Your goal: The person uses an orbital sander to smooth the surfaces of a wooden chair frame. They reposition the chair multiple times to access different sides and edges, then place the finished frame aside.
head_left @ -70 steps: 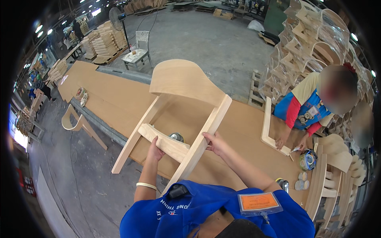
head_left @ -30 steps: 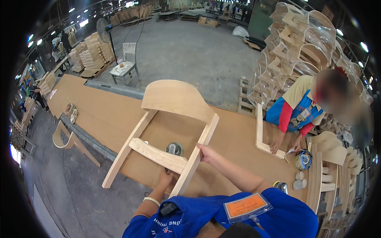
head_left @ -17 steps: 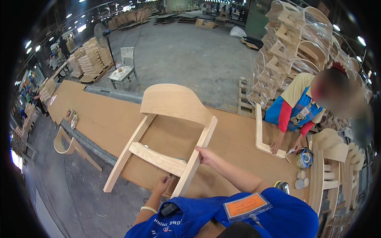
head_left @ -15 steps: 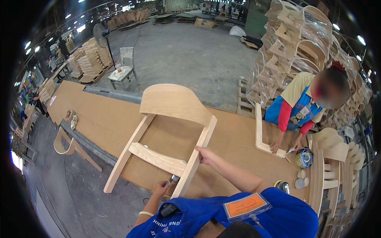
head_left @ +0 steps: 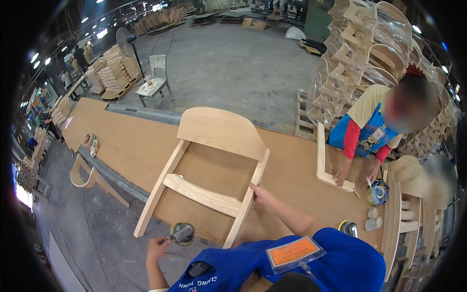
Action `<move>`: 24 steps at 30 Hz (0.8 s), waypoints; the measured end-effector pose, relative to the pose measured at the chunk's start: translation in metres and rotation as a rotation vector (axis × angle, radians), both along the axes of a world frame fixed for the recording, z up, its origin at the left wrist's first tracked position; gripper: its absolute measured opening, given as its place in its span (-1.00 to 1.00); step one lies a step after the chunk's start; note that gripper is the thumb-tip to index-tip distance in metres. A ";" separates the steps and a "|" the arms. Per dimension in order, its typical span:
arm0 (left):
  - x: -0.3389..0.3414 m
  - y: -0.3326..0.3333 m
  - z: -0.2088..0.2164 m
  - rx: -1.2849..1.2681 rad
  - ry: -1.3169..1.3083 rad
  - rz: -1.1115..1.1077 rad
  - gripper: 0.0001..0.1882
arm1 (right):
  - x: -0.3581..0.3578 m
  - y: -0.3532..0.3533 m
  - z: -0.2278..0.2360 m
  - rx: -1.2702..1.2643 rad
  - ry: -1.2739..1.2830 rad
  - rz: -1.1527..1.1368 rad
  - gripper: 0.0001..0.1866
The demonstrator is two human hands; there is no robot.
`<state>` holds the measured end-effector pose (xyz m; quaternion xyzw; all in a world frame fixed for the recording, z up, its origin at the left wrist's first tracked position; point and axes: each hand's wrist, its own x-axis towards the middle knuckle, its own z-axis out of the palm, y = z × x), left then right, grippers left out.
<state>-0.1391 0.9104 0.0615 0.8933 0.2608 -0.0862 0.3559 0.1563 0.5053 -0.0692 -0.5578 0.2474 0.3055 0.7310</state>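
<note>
A pale wooden chair frame (head_left: pixel 219 134), with a curved backrest and a crosspiece (head_left: pixel 202 194), lies on the cardboard-covered table. My right hand (head_left: pixel 260 193) is closed around its right-hand rail, a little below the middle. Off the table's near edge, left of the frame's lower end, my left hand (head_left: pixel 156 246) grips a round sander (head_left: pixel 182 233) with a dark body and a yellowish rim. The sander is in the air, apart from the wood.
Across the table at right, a co-worker (head_left: pixel 362 124) handles an L-shaped wooden piece (head_left: pixel 320 160). A second yellow-rimmed round tool (head_left: pixel 348 228), small cans (head_left: pixel 372 219) and a tape roll (head_left: pixel 378 192) lie nearby. A curved wooden part (head_left: pixel 90 180) stands at left.
My left hand has drawn the sander away from the crosspiece's right end, toward the left and off the frame. My right hand keeps its hold on the rail.
</note>
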 end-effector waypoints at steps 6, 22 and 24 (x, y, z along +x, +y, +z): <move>-0.008 0.054 0.064 0.285 -0.171 0.317 -0.65 | 0.016 -0.047 0.012 -0.215 0.005 0.650 -0.58; 0.160 0.202 0.057 0.728 -0.130 0.502 -0.58 | -0.102 -0.184 0.039 -0.301 0.109 0.306 -0.56; 0.190 0.201 0.044 0.675 -0.138 0.464 -0.58 | -0.118 -0.194 0.037 -0.359 0.139 0.330 -0.56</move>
